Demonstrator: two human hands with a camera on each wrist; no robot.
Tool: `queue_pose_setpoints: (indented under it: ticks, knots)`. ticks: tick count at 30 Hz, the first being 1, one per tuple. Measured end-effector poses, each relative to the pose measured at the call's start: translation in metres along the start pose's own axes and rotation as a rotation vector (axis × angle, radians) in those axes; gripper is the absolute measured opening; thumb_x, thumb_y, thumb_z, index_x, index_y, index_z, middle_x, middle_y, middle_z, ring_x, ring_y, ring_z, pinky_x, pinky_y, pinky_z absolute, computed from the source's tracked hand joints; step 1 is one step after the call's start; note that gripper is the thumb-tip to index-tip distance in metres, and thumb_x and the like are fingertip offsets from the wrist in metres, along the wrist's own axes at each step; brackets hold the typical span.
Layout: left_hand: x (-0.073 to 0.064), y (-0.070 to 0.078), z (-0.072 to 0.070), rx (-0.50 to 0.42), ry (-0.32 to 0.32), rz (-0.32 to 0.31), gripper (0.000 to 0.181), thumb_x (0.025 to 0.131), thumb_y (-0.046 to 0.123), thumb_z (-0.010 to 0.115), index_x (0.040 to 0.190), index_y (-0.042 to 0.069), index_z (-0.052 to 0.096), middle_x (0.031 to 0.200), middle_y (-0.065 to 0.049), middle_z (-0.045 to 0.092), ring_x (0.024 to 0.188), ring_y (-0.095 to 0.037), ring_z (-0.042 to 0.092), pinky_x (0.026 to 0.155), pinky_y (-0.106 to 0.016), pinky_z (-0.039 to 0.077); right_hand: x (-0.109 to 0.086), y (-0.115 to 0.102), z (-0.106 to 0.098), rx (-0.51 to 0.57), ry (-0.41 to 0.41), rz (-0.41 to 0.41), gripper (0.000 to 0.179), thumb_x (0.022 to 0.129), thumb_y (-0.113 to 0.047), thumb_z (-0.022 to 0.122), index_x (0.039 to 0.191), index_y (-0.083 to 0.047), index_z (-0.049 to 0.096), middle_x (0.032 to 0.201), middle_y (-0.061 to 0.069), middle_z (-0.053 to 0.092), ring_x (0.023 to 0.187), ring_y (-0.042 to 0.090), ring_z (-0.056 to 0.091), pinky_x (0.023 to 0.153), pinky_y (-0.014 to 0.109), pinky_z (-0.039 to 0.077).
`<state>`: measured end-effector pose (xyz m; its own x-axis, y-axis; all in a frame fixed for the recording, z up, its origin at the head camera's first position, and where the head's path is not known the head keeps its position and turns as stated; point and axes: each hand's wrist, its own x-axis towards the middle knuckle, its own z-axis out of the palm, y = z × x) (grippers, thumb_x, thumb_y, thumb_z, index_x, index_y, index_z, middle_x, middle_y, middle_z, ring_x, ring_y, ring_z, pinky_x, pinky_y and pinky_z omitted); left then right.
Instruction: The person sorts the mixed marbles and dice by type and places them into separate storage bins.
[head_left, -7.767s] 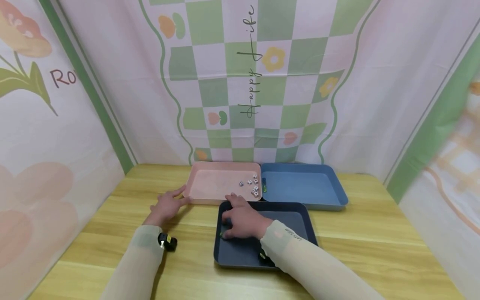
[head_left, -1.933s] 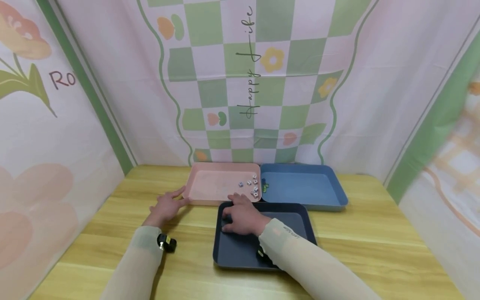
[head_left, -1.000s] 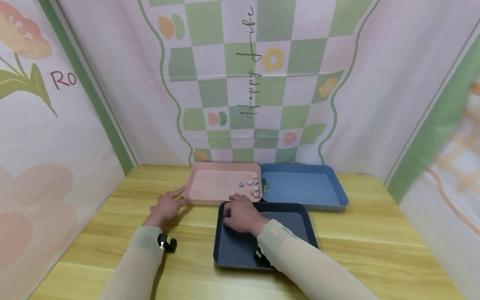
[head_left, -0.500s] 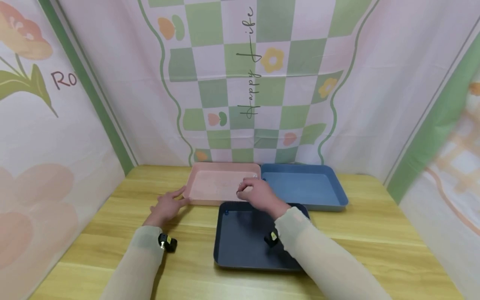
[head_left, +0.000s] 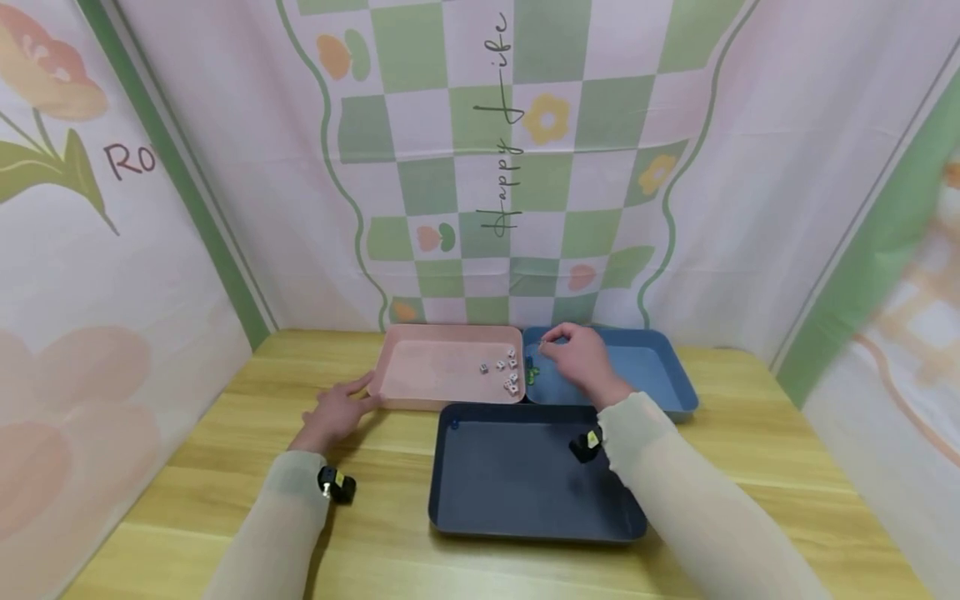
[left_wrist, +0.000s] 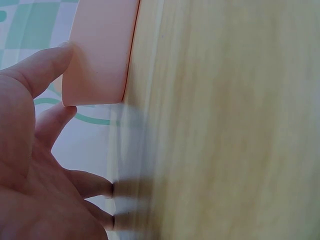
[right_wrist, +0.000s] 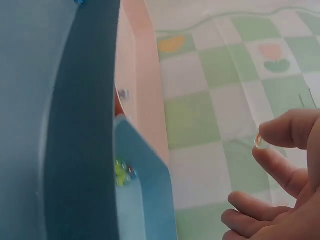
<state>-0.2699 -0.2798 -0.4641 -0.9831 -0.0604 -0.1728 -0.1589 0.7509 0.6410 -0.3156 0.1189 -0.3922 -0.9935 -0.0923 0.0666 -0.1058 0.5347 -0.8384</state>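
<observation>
My right hand (head_left: 581, 362) is over the left part of the blue tray (head_left: 637, 371), pinching a small clear glass marble (right_wrist: 259, 141) with an orange streak between thumb and index finger. Below it, several green and blue marbles (head_left: 532, 372) lie along that tray's left wall. One dark blue marble (head_left: 454, 424) sits in the far left corner of the dark grey tray (head_left: 517, 492). At the pink tray's (head_left: 427, 367) near left corner, my left hand (head_left: 335, 414) rests with fingers spread; in the left wrist view its thumb and index finger touch the pink wall.
Several white dice (head_left: 512, 382) lie at the right end of the pink tray. The pink and blue trays stand side by side, with the dark one in front on the wooden table (head_left: 382, 517). A patterned cloth (head_left: 480, 167) hangs behind.
My right hand has left the dark tray's far left corner and moved right, past the pink tray, to above the blue one, carrying the marble. My left hand stays put.
</observation>
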Motion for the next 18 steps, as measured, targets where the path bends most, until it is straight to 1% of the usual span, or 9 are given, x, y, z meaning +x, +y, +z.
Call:
queue_pose_setpoints:
  ticks: [3, 4, 8, 10, 14, 18]
  knots:
    - [0.000, 0.000, 0.000, -0.013, 0.000, -0.002, 0.068, 0.096, 0.062, 0.053, 0.155, 0.033, 0.035, 0.160, -0.029, 0.014, 0.140, -0.058, -0.010, 0.094, -0.081, -0.016, 0.005, 0.002, -0.010, -0.024, 0.015, 0.046, 0.023, 0.097, -0.026, 0.061, 0.115, -0.011, 0.067, 0.113, 0.012, 0.061, 0.056, 0.025, 0.041, 0.055, 0.040, 0.041]
    - [0.000, 0.000, 0.000, -0.016, 0.001, -0.002, 0.068, 0.096, 0.061, 0.053, 0.155, 0.033, 0.035, 0.160, -0.029, 0.014, 0.140, -0.058, -0.010, 0.094, -0.081, -0.016, 0.006, 0.002, -0.013, -0.030, 0.017, 0.059, 0.025, 0.097, -0.026, 0.061, 0.116, -0.011, 0.066, 0.119, 0.010, 0.060, 0.059, 0.026, 0.043, 0.057, 0.041, 0.042]
    - [0.000, 0.000, 0.001, -0.019, 0.003, 0.000, 0.068, 0.095, 0.061, 0.054, 0.155, 0.033, 0.035, 0.160, -0.028, 0.014, 0.141, -0.058, -0.011, 0.094, -0.081, -0.016, 0.011, 0.007, -0.021, -0.067, 0.012, 0.083, 0.027, 0.098, -0.026, 0.060, 0.119, -0.010, 0.064, 0.125, 0.013, 0.058, 0.071, 0.030, 0.048, 0.064, 0.042, 0.043]
    - [0.001, -0.001, 0.000, -0.019, 0.001, -0.002, 0.068, 0.095, 0.061, 0.054, 0.155, 0.034, 0.035, 0.160, -0.028, 0.013, 0.141, -0.057, -0.011, 0.094, -0.081, -0.016, 0.013, 0.010, -0.023, -0.083, 0.011, 0.077, 0.027, 0.099, -0.025, 0.060, 0.120, -0.008, 0.063, 0.126, 0.014, 0.058, 0.076, 0.030, 0.050, 0.066, 0.042, 0.043]
    - [0.001, -0.002, 0.000, -0.016, -0.001, 0.003, 0.069, 0.095, 0.062, 0.053, 0.155, 0.033, 0.035, 0.160, -0.029, 0.013, 0.140, -0.058, -0.012, 0.094, -0.081, -0.016, 0.017, 0.017, -0.027, -0.109, 0.012, 0.067, 0.028, 0.100, -0.026, 0.059, 0.121, -0.007, 0.062, 0.125, 0.014, 0.058, 0.079, 0.031, 0.052, 0.069, 0.042, 0.044]
    - [0.001, -0.002, 0.000, -0.015, 0.000, 0.010, 0.069, 0.096, 0.062, 0.052, 0.155, 0.032, 0.035, 0.159, -0.030, 0.014, 0.139, -0.059, -0.014, 0.093, -0.082, -0.015, 0.019, 0.021, -0.029, -0.126, 0.018, 0.048, 0.035, 0.102, -0.026, 0.056, 0.130, -0.006, 0.060, 0.125, 0.018, 0.060, 0.087, 0.032, 0.056, 0.075, 0.044, 0.046]
